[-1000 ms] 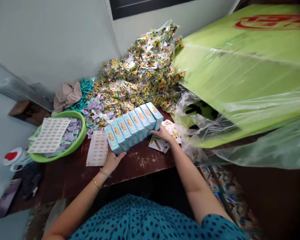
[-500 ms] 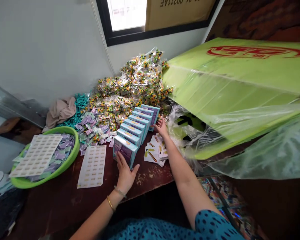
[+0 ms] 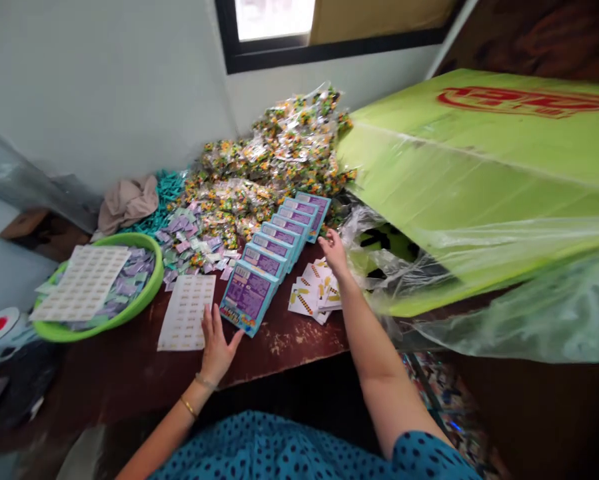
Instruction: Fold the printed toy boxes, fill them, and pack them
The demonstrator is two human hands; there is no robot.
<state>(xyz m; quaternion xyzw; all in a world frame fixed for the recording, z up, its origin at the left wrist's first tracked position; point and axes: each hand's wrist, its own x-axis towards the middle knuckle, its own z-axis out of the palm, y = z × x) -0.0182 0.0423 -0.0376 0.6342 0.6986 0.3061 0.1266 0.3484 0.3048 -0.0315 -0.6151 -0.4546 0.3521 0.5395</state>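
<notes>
Tipped back since the earlier frame, slim teal-and-purple cardboard boxes (image 3: 273, 247) lean mid-frame, seemingly propping one another, while I see left hand (image 3: 216, 350) and right hand (image 3: 334, 254) flanking them, grips wide and empty.

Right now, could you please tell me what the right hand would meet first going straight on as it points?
The right hand would probably meet the farthest purple-and-blue box first, though depth is unclear.

Light-blue boxes (image 3: 275, 247), purple printed faces showing, tilted, overlapping in diagonal row on dark-red table (image 3: 129, 377).
</notes>
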